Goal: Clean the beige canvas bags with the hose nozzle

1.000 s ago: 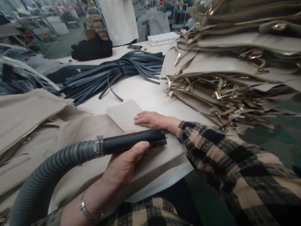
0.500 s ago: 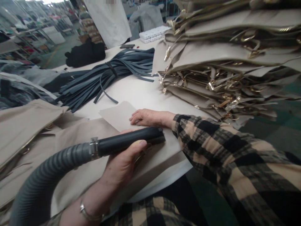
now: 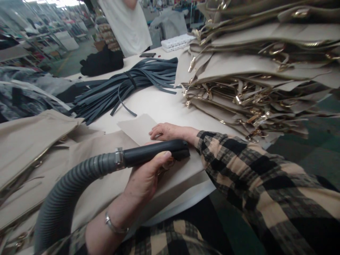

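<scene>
My left hand (image 3: pixel 143 179) is wrapped round a black hose nozzle (image 3: pixel 148 153), thumb along its near side. A grey ribbed hose (image 3: pixel 62 191) joins it at a metal clamp and curves down to the lower left. The nozzle's tip lies over a beige fabric piece (image 3: pixel 183 173), where some gold metal shows near my thumb. Past the nozzle, my right hand (image 3: pixel 170 131) rests palm down with slightly bent fingers, on or just beside a pale beige flap (image 3: pixel 138 126). Nothing shows in its grasp, and its underside is hidden.
High on the right stands a pile of beige pieces (image 3: pixel 239 67) with gold zips and clasps. More beige pieces (image 3: pixel 34 131) lie on the left. A tied bundle of dark blue-grey straps (image 3: pixel 132 79) crosses the white table (image 3: pixel 162 102). Behind it, a person in white (image 3: pixel 127 26) stands.
My left hand and the nozzle have shifted slightly right in view, with the hose following. The right hand sits in nearly the same place; the whole view has moved a little.
</scene>
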`<state>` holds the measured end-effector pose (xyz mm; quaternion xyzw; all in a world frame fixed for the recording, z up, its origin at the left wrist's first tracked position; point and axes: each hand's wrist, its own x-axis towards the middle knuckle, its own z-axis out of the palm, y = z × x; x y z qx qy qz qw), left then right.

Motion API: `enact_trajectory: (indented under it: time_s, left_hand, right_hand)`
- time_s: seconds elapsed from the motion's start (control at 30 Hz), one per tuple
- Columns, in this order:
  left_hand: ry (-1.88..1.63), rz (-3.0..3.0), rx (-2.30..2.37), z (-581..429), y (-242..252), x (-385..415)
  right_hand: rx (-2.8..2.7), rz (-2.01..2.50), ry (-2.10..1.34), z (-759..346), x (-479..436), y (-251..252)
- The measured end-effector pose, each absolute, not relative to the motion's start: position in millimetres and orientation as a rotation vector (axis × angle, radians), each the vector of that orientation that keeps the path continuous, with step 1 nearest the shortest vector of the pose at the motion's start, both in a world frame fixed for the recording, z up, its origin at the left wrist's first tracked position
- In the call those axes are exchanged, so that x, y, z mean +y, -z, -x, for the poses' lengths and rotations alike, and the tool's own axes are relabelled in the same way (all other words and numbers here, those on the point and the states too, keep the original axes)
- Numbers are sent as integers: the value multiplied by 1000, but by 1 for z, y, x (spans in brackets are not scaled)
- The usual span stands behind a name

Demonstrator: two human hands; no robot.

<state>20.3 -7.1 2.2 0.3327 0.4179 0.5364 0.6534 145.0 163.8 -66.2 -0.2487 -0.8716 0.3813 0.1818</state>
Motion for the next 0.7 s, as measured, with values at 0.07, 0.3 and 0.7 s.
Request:
enact_trajectory:
  time_s: [0.07, 0.3, 0.7]
  left_hand:
    - [-1258, -725, 952, -13, -6, -7]
    - [-1485, -472, 1077, 41, -17, -14]
    - [-1408, -450, 998, 43, 5, -16]
  right_hand:
    - [-2363, 793, -1191, -157, 157, 58]
    - [-2550, 927, -953, -202, 103, 26]
    - [-2804, 540, -267, -200, 54, 39]
